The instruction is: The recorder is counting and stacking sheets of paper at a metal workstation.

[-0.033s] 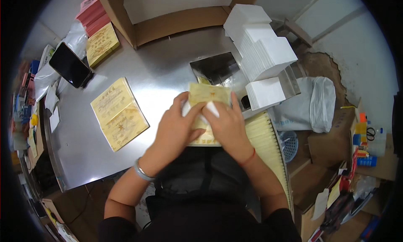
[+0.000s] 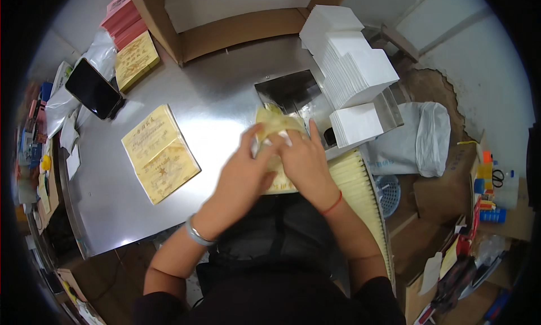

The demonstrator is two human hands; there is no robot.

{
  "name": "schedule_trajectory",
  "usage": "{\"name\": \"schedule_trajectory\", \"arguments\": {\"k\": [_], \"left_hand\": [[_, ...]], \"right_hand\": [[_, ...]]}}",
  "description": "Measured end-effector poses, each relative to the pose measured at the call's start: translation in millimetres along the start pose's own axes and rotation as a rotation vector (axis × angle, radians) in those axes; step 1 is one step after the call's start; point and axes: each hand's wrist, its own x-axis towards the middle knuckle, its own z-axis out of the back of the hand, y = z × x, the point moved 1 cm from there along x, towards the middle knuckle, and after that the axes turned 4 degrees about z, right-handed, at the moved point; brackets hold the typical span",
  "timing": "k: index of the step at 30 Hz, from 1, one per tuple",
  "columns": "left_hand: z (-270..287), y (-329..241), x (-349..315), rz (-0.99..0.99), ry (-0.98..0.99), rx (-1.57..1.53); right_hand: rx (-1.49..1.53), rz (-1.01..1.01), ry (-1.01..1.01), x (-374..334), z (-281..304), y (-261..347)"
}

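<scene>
Close to the table's near edge, a yellow printed paper wrapper (image 2: 275,121) lies under both my hands, its far flap raised and bent. Something white, maybe a folded sheet, shows between my fingers; most of it is hidden. My left hand (image 2: 243,166) has its fingertips closed on the paper from the left, partly blurred. From the right, my right hand (image 2: 304,164) grips the same paper, thumb and fingers meeting the left ones, one finger sticking out. More yellow printed paper (image 2: 282,183) shows beneath them. To the left lies a stack of yellow printed wrappers (image 2: 160,154).
White paper packets (image 2: 360,71) stand stacked at the right in a metal tray. A cardboard box (image 2: 236,32) closes off the back. Far left are a phone on a stand (image 2: 93,88), a yellow pack (image 2: 137,59) and pink packs (image 2: 123,18). Pale yellow sheets (image 2: 360,195) lie beside my right forearm.
The wrapper's far flap, flat and spread before, is now bent and crumpled toward my fingers. My left hand has shifted slightly right, and both hands stay on the paper.
</scene>
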Motion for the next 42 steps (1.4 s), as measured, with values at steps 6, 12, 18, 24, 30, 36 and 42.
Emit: {"name": "schedule_trajectory", "arguments": {"k": [6,12,18,24,30,36,42], "left_hand": [[8,-12,-25,-0.039,0.329,-0.415],[43,70,-56,0.218,-0.290,0.671],[63,106,-68,0.330,-0.551,0.588],[59,71,-38,0.044,-0.600,0.405],[-20,18,-5,-0.267,-0.284,0.282],[7,33,-13,-0.176,-0.227,0.395],[-9,15,-13,-0.180,-0.314,0.348]], "right_hand": [[-0.036,-0.339,0.367,44,-6,-40],[-0.039,-0.203,-0.726,52,96,-65],[-0.163,-0.317,-0.410,51,70,-111],[0.108,-0.419,-0.381,45,85,-127],[-0.030,-0.236,-0.393,35,86,-118],[0.266,0.301,-0.044,-27,22,33],[0.148,0.105,0.112,22,2,2]]}}
